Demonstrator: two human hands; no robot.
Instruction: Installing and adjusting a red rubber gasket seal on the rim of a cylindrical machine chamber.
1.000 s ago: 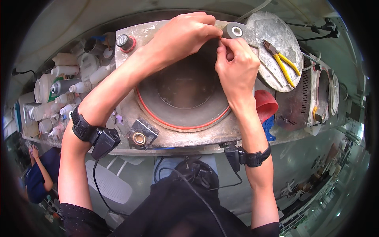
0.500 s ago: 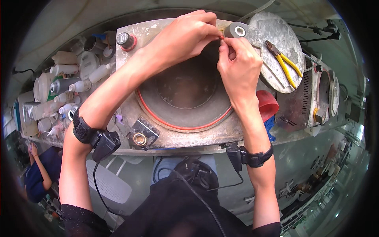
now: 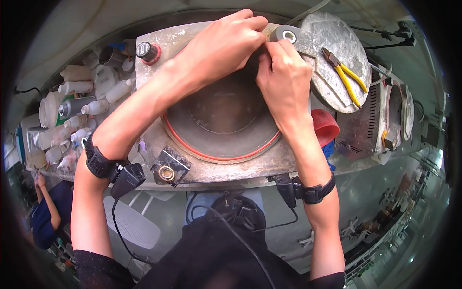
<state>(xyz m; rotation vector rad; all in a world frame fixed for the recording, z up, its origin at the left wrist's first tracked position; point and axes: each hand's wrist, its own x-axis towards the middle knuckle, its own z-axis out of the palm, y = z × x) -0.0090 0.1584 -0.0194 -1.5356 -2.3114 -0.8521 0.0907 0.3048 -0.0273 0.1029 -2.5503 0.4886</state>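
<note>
Orange-red ring (image 3: 217, 158), folks, lying around the mouth of the deep grey chamber (image 3: 211, 142), its visible arc sweeping from eight o'clock through six to four! Up at one o'clock my left hand (image 3: 237, 37) and right hand (image 3: 286, 72) work fingertips to fingertips, almost meeting. Left thumb and forefinger are drawn close; whether anything sits between them, I can't tell. Right fingers curl inward, tips half hidden, so no telling what they grip. Just beside them, a grey hinge (image 3: 301, 41) with its pale nut (image 3: 288, 35). Out at two o'clock, a round lid (image 3: 344, 38), yellow-handled pliers (image 3: 344, 81) across it! Red cup (image 3: 326, 127) near four, black knob (image 3: 148, 52) at ten, and down at seven a dark plate (image 3: 178, 163) carrying a brass-coloured ring (image 3: 161, 174). Plastic bottles (image 3: 77, 87) crowd nine o'clock.
</note>
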